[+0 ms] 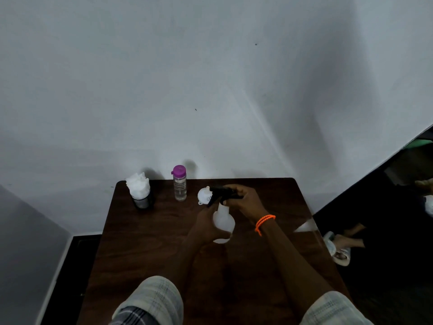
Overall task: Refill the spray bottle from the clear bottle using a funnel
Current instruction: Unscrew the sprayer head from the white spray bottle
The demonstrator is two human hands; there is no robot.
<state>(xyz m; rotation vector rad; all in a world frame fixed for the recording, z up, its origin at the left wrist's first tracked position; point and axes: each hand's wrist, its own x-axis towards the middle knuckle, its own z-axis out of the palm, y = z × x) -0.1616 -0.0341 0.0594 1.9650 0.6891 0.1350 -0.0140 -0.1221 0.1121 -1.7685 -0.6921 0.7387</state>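
A white translucent spray bottle with a black trigger head stands on the dark wooden table. My left hand grips its body from the left. My right hand, with an orange band at the wrist, grips the black spray head from the right. A small white funnel lies on the table just behind the trigger nozzle. The clear bottle with a purple cap stands upright further left at the back, its cap on.
A dark cup holding white tissues stands at the table's back left corner. The table is against a white wall. Another person's feet in sandals are on the floor to the right of the table.
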